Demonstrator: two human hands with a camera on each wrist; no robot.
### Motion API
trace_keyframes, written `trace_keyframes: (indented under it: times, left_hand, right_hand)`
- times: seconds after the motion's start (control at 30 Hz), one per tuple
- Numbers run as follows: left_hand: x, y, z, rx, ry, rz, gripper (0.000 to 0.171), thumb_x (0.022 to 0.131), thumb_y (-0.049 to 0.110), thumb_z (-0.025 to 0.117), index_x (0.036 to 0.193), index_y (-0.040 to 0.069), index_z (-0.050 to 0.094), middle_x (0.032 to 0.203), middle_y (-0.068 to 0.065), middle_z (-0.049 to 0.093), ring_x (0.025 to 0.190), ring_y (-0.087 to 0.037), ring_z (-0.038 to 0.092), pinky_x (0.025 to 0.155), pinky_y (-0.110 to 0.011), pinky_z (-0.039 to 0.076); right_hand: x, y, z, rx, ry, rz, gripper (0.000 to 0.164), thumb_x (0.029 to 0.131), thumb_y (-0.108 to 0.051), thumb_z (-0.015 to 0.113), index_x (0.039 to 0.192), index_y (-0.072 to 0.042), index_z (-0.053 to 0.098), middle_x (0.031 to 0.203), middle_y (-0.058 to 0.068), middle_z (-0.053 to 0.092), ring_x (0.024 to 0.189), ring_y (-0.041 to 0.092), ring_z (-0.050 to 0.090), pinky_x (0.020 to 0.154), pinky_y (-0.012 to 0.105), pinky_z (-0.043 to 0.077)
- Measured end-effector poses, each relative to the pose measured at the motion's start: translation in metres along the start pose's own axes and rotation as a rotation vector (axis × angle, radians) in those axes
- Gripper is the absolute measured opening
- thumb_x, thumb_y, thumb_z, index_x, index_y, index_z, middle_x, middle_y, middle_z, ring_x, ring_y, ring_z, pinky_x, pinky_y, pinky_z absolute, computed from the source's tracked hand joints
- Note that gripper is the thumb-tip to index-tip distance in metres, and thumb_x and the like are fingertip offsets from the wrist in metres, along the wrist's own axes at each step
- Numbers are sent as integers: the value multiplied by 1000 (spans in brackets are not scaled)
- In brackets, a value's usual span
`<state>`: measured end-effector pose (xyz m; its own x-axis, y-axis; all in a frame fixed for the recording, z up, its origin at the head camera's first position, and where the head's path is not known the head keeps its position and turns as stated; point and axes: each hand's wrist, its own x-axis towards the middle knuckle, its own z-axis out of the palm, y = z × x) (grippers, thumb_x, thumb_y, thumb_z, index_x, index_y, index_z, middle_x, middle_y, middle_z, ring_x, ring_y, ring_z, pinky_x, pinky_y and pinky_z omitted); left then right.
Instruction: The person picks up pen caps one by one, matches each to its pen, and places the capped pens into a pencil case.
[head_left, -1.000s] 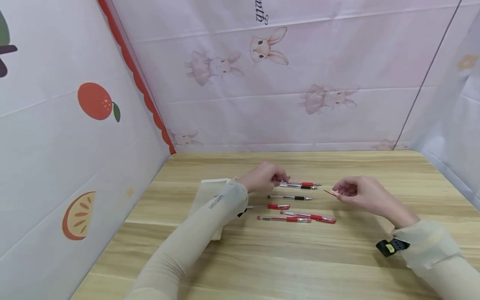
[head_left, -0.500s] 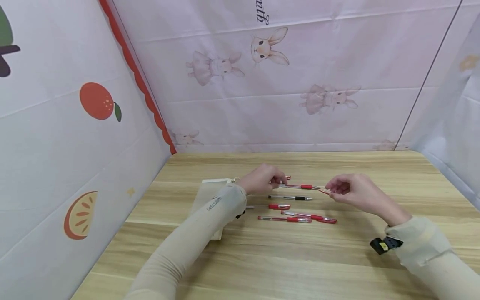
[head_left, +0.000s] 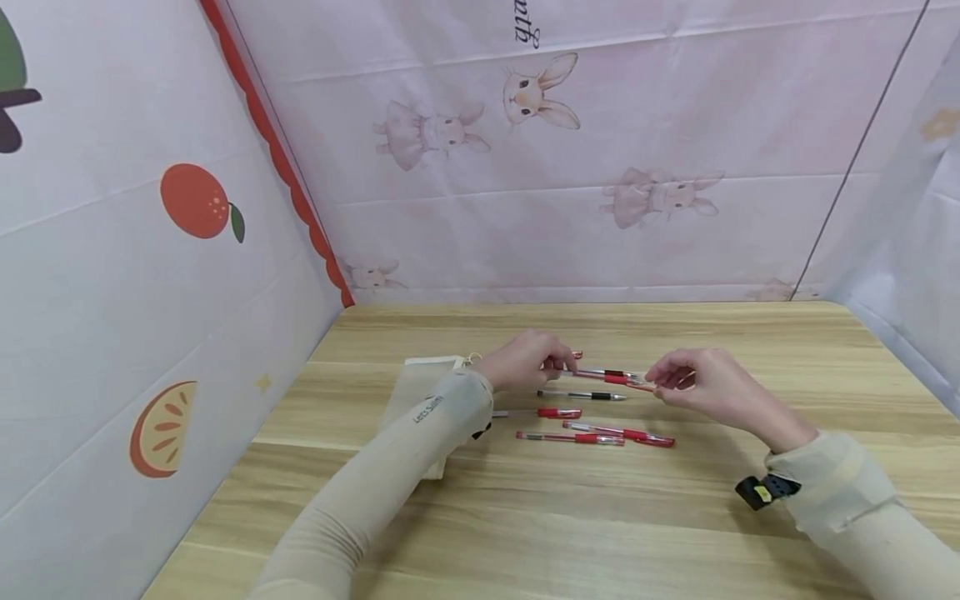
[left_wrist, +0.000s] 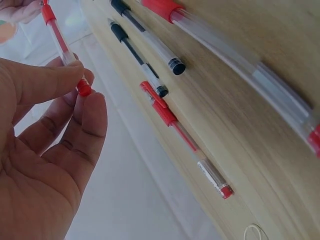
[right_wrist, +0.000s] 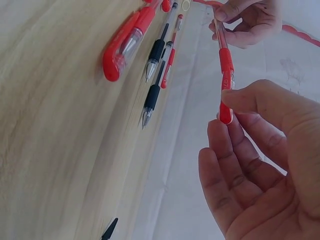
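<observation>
My left hand pinches the rear end of a clear gel pen with a red grip between thumb and fingers, above the table. At its other end my right hand pinches a red pen cap by thumb and fingertips. The cap sits over the pen's tip, in line with the barrel. Below them lie two uncapped black-grip pens, a nearer one and one farther back. A capped red pen lies beyond, partly hidden by the left hand in the head view.
Nearer on the wooden table lie more red pens: one partly behind the left sleeve, a slanted one and a front one. A cream cloth pouch is under the left forearm. Printed cloth walls enclose the table.
My right hand has moved left with the red cap, from apart from the pen to its tip. The left hand has hardly moved, while its pen has come slightly lower.
</observation>
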<state>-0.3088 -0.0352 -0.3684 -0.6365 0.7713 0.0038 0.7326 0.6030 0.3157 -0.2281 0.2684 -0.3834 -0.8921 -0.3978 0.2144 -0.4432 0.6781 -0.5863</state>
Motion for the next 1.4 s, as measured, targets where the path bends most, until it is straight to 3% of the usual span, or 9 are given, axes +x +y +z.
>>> trace_keyframes:
  times: [0.33,0.7,0.97,1.4]
  left_hand:
    - [-2,4,3,13,5,-22,27,105,4,64,119,18,82,105,4,73,93,-11,59,86,-24,51]
    - [-3,2,6,-33,-17,-25,22,106,5,65,119,15,79,104,2,73,91,-11,60,82,-22,52]
    - [-7,5,7,-11,-30,-62,27,107,7,63,124,22,79,118,6,72,102,-9,63,97,-26,56]
    - [-9,4,6,32,-31,-53,30,106,3,61,127,17,78,120,3,72,104,-10,64,102,-29,57]
  right_hand:
    - [3,-5,5,1,1,1,15,91,-4,81,106,-8,80,97,0,79,84,6,67,75,21,59]
    - [7,-7,9,-5,8,1,12,94,-7,80,106,-10,81,97,-1,80,84,6,67,75,21,58]
    - [9,-9,12,16,-1,38,15,96,-4,77,109,-10,81,103,4,81,88,13,71,76,20,59]
    - [16,-13,15,17,7,27,15,96,-3,77,109,-10,82,103,4,81,89,14,72,77,20,58]
